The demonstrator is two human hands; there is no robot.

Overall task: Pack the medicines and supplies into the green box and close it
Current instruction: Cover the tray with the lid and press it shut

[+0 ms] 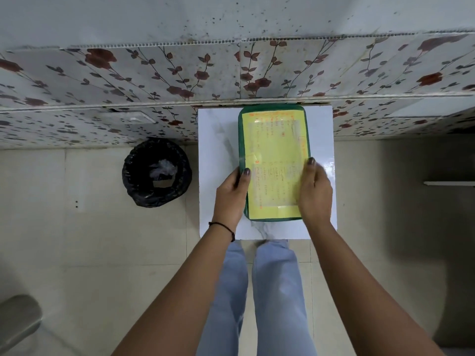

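Note:
The green box (241,129) lies lengthwise on a small white table (216,140), its lid down. A yellow sheet with orange writing (275,150) covers most of the lid. My left hand (231,194) grips the box's near left edge, thumb on top of the lid. My right hand (314,194) grips the near right edge, thumb resting on the yellow sheet. No medicines or supplies are visible outside the box.
A black-lined waste bin (156,173) stands on the tiled floor left of the table. A floral-patterned wall (154,73) rises just behind the table. My legs in light blue trousers (270,291) are at the table's near edge.

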